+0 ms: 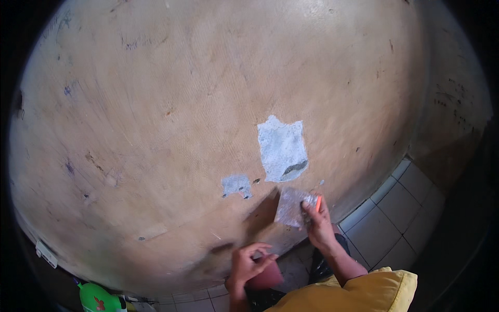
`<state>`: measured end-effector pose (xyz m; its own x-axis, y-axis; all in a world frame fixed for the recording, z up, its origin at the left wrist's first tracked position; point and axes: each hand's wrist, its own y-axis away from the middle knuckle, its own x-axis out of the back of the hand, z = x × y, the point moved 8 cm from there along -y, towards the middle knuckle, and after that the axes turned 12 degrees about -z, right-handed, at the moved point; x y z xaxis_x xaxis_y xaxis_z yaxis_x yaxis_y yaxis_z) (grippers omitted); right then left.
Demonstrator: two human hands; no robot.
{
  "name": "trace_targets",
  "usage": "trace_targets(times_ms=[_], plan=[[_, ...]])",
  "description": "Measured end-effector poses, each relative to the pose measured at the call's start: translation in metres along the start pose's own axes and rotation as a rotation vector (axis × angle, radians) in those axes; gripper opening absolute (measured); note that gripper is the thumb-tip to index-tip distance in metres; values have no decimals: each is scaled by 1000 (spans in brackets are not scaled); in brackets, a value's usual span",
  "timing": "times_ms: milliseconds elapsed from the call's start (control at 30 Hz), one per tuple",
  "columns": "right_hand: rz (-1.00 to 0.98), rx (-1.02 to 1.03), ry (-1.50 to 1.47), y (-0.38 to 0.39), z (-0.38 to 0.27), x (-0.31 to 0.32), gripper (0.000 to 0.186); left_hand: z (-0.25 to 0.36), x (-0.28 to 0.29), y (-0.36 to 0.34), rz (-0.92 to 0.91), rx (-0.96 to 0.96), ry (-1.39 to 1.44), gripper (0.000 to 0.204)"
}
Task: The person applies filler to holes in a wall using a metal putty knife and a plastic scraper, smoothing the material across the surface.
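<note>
In my right hand [318,221] is a flat, squarish scraper [291,207] with a shiny, smeared grey face and an orange edge. My thumb lies across its face. It is held near the wall, just below a large bare whitish patch [282,145] where the paint is gone. A grey flap or hollow shows at that patch's lower right. Left of it is a smaller bare patch [236,184]. Lower down, my left hand [250,264] hovers by my knee, its fingers loosely bent and apart, with nothing visible in them.
The tan wall [182,104] carries scuffs, marks and small chips, and meets another wall at the right. White floor tiles [395,208] run along its foot. A bright green object [99,297] sits at the lower left, near a white wall socket [47,254]. Yellow cloth [358,294] covers my body.
</note>
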<state>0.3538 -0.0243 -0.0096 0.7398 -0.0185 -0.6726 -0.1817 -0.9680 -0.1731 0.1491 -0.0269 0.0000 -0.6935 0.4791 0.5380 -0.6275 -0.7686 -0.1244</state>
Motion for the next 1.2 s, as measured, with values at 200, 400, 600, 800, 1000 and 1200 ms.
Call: trace_targets(times_ms=[200,400,600,800,1000,1200], plan=[[-162,-76,-94,15,32,-34,30,5,5,-1,58,-13,91,20],[-239,-364,-319,31,38,-43,33,39,-8,-8,-63,-156,209,31],[-185,-291,-246,32,33,-20,33,57,-6,-2,-141,-191,84,29],[-484,-332,-136,41,10,-56,34,47,12,-9,-69,-142,105,30],[-392,292,477,30,-73,-70,39,86,56,-18,139,-295,-245,21],[125,948,1689,2,-122,-138,61,86,132,21,492,-348,-224,22]])
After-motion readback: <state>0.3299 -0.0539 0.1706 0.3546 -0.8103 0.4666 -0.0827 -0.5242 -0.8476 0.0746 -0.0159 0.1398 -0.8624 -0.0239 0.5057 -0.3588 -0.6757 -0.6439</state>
